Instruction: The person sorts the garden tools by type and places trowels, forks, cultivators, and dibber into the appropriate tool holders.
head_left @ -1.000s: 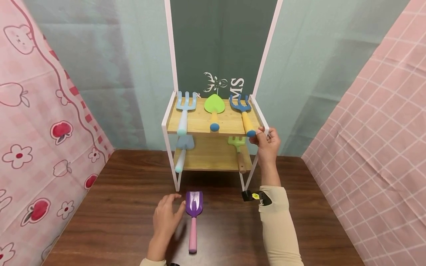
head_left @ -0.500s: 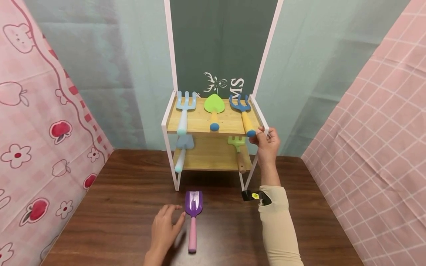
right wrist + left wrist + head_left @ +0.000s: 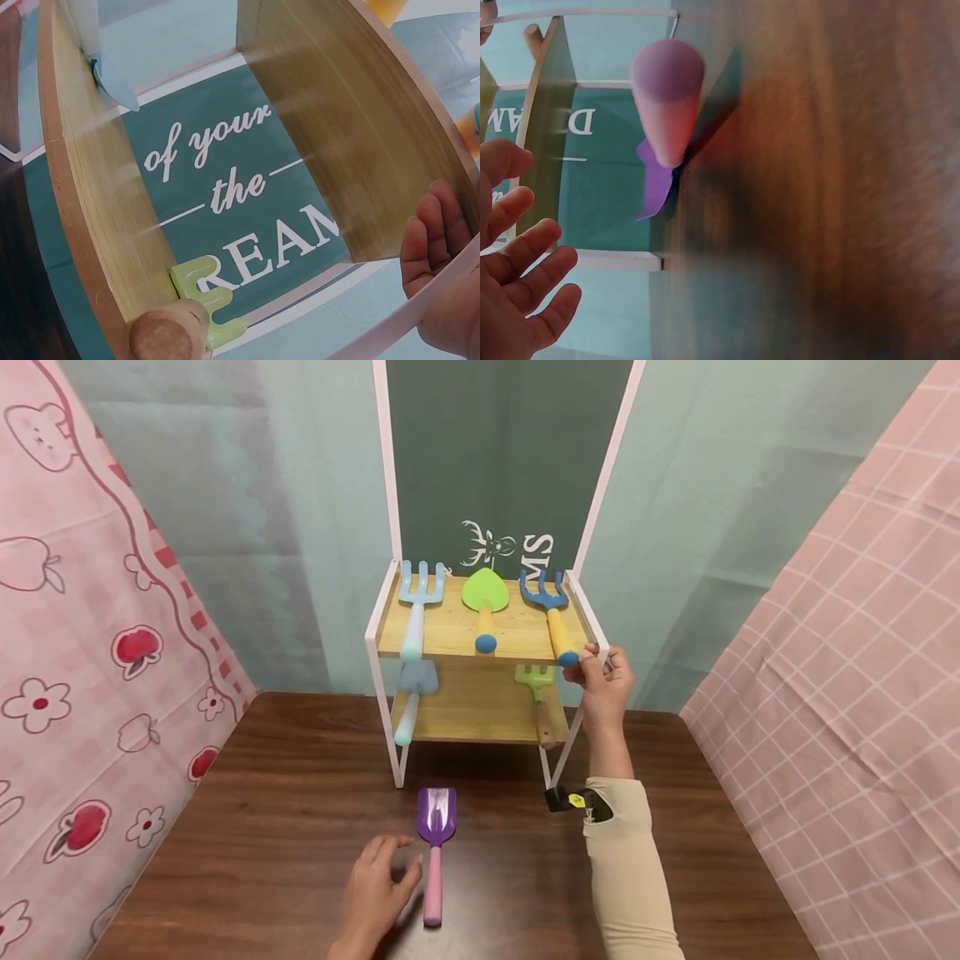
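On the table lies a toy garden shovel [image 3: 437, 852] with a purple blade and pink handle, the blade toward the rack. My left hand [image 3: 381, 885] is just left of it, fingers apart and loosely bent, holding nothing; the left wrist view shows the pink handle [image 3: 669, 97] beyond those fingers. My right hand [image 3: 606, 689] grips the front right corner of the white-framed two-tier shelf rack [image 3: 380, 693], by the top board. Close to its thumb is the blue end of a yellow-handled rake [image 3: 557, 631]. In the right wrist view, the fingers [image 3: 431, 232] curl under the board's edge.
The top board also bears a light-blue fork [image 3: 417, 610] and a green trowel [image 3: 485, 602]. Below lie a blue-grey shovel [image 3: 411, 702] and a green rake [image 3: 542, 706] with a brown handle. A dark lettered panel [image 3: 506, 452] stands behind; patterned pink cloth [image 3: 832, 677] flanks the table.
My left hand has drawn back a little toward the near edge, along the shovel's side. The right hand keeps its grip on the rack, and the tools lie as before.
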The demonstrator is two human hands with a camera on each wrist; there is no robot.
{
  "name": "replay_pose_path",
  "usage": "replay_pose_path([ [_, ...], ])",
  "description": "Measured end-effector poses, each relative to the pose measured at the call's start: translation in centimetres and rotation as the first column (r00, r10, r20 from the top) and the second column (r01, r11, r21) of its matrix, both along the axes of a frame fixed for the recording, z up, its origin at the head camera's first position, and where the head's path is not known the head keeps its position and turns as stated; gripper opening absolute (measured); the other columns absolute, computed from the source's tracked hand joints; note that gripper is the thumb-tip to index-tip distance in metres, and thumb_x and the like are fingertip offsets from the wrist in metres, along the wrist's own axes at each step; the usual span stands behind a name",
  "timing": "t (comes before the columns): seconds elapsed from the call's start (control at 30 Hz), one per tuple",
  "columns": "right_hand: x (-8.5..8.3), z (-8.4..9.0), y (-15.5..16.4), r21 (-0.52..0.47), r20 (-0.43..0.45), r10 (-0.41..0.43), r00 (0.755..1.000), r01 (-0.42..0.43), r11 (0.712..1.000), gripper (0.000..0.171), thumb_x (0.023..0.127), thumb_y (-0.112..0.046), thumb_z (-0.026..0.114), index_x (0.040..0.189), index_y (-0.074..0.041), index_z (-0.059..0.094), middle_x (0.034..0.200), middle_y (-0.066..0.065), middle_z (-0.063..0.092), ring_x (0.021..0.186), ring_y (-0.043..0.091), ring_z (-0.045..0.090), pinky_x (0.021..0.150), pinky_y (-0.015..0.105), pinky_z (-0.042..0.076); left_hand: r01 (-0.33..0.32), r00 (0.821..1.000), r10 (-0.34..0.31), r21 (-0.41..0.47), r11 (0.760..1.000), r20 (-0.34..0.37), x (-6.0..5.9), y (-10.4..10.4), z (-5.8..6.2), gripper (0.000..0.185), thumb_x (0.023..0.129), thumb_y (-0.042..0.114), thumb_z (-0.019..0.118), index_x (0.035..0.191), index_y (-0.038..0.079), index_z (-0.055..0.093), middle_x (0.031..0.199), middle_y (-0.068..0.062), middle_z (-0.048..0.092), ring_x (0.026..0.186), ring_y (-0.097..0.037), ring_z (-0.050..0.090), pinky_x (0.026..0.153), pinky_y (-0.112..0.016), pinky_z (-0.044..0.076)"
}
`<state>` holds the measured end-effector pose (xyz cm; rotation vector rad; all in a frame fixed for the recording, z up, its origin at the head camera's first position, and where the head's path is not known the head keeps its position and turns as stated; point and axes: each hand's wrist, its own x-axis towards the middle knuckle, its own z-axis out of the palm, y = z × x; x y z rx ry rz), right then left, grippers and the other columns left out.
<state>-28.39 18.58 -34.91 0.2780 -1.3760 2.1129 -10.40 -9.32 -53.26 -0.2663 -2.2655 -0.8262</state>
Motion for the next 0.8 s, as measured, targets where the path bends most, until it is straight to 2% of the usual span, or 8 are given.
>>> replay_pose_path([
  [0.17,0.0,0.0,-0.1,-0.002,0.001,-0.003,1.000,0.003,1.000,0.007,0.088,0.003,0.054,0.088,-0.004,0.056,0.064,0.006,0.061,0.054,0.014,0.060,0.055,0.026,0.051,0.036,0.998,-0.038,0.046,0.998,0.059,0.6,0.4,-0.6,0.033,0.060,0.014,0.082,0.090,0.009,0.067,0.087,0.003,0.061,0.078,-0.018,0.060,0.063,-0.037,0.048],
  [0.27,0.0,0.0,-0.2,-0.001,0.006,-0.008,1.000,0.008,1.000,0.007,0.088,0.003,0.054,0.088,-0.004,0.056,0.064,0.006,0.061,0.054,0.014,0.060,0.055,0.026,0.051,0.048,0.990,-0.059,0.087,0.995,0.125,0.9,0.5,-0.9,0.039,0.060,0.015,0.083,0.095,0.011,0.066,0.091,0.004,0.062,0.082,-0.018,0.061,0.066,-0.038,0.049],
  [0.37,0.0,0.1,-0.2,-0.002,0.002,-0.005,1.000,0.005,1.000,0.007,0.088,0.004,0.054,0.088,-0.003,0.055,0.064,0.006,0.061,0.054,0.014,0.060,0.055,0.026,0.051,0.054,0.975,-0.083,0.145,0.988,0.205,1.3,0.6,-1.0,0.047,0.061,0.016,0.084,0.103,0.009,0.065,0.097,0.000,0.062,0.086,-0.021,0.062,0.070,-0.041,0.050],
  [0.47,0.0,0.1,-0.2,-0.012,-0.001,0.002,1.000,-0.002,1.000,0.007,0.088,0.004,0.054,0.088,-0.003,0.055,0.064,0.006,0.062,0.054,0.014,0.060,0.055,0.026,0.051,0.035,0.949,-0.104,0.229,0.973,0.298,1.7,0.8,-1.0,0.056,0.062,0.019,0.084,0.112,0.006,0.062,0.104,-0.006,0.062,0.090,-0.026,0.061,0.074,-0.044,0.049],
  [0.57,-0.1,0.1,-0.2,-0.013,0.002,-0.003,1.000,0.003,1.000,0.007,0.087,0.004,0.054,0.087,-0.004,0.055,0.063,0.006,0.062,0.053,0.014,0.060,0.055,0.026,0.051,-0.002,0.915,-0.133,0.333,0.943,0.381,1.9,1.0,-1.0,0.065,0.064,0.020,0.084,0.121,0.003,0.056,0.111,-0.014,0.061,0.096,-0.031,0.059,0.079,-0.046,0.048],
  [0.63,-0.1,0.1,-0.2,-0.014,0.004,-0.007,1.000,0.007,1.000,0.008,0.087,0.003,0.054,0.087,-0.004,0.056,0.062,0.006,0.062,0.052,0.014,0.059,0.055,0.026,0.051,-0.030,0.894,-0.157,0.405,0.914,0.419,2.0,1.1,-1.0,0.070,0.065,0.020,0.084,0.125,0.002,0.053,0.115,-0.019,0.058,0.100,-0.035,0.058,0.082,-0.047,0.047],
  [0.8,0.0,0.0,-0.2,-0.013,0.007,-0.015,1.000,0.015,1.000,0.008,0.086,0.003,0.055,0.087,-0.005,0.056,0.062,0.006,0.062,0.051,0.014,0.059,0.055,0.026,0.051,-0.067,0.863,-0.229,0.551,0.832,0.450,2.2,1.5,-1.6,0.080,0.063,0.013,0.084,0.131,-0.003,0.046,0.121,-0.030,0.052,0.109,-0.042,0.052,0.088,-0.051,0.042],
])
